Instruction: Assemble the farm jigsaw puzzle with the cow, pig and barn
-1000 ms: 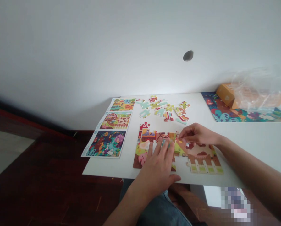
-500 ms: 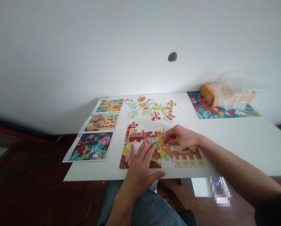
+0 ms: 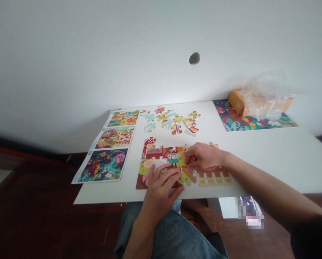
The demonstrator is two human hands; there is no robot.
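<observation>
A partly joined farm jigsaw puzzle lies at the table's front, with a farmer figure in its middle. My left hand rests flat on its lower left part, fingers stretched and thumb near the lower edge. To the right, my right hand has its fingertips pinched on a puzzle piece, green and brown, beside the farmer section. The fingers hide part of that piece. A white-fence section lies below my right palm, which covers the puzzle behind it.
Several loose puzzle pieces lie at the back. A picture sheet with three printed scenes is on the left. At the back right, an orange box and a clear plastic bag sit on a dark jungle puzzle. Behind the table stands a wall.
My left hand's fingers have drawn back and closer together, uncovering more of the farmer. My right hand stays at the same piece. The whole view has shifted slightly.
</observation>
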